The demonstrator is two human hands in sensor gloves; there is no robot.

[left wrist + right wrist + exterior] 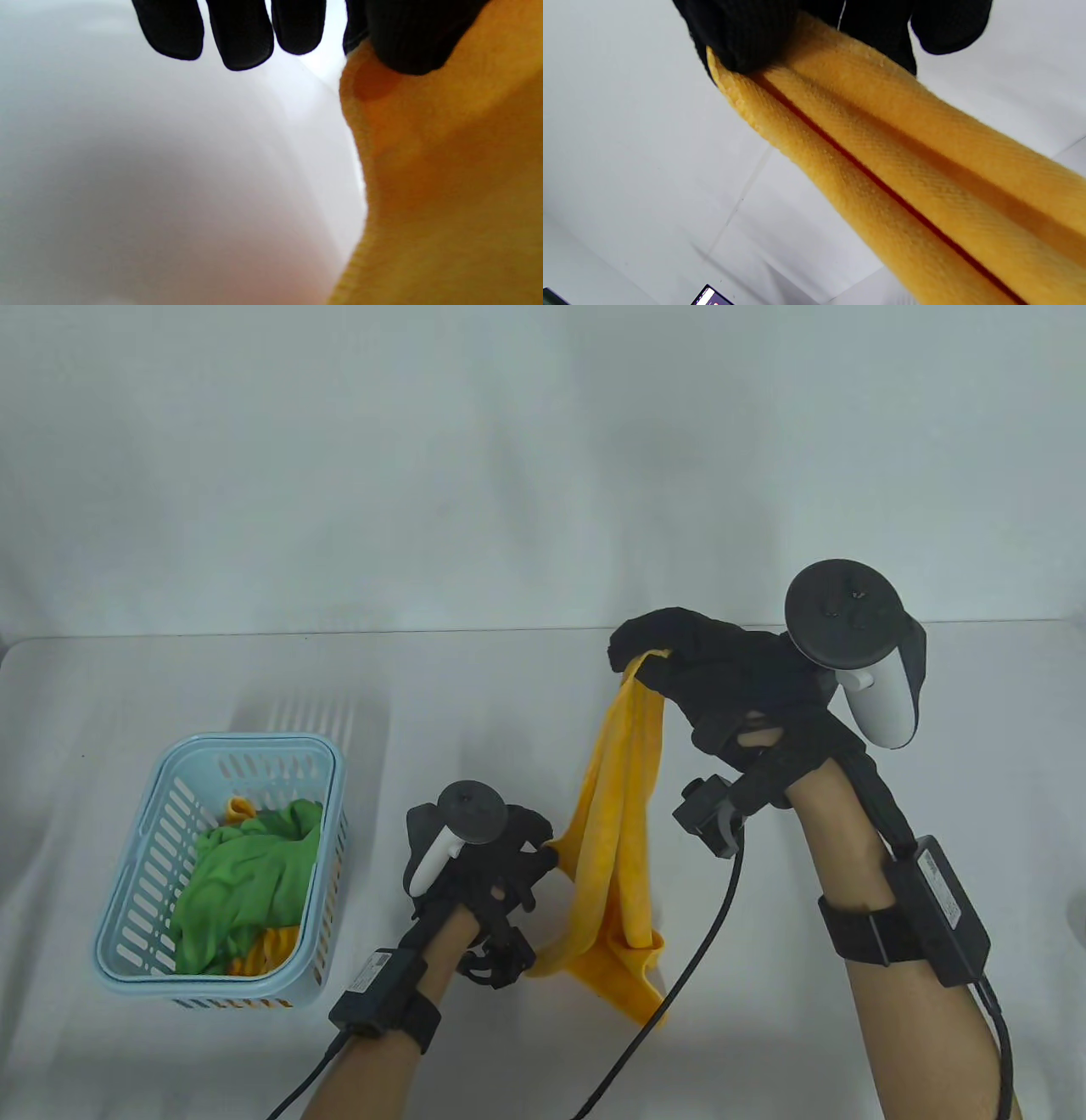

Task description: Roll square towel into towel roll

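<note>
Our right hand (679, 661) pinches one corner of the yellow towel (615, 831), lifted above the surface (543, 712) near its front edge, while our left hand (488, 857) grips a lower edge. We should pull the corners apart and lay it flat before rolling.
</note>
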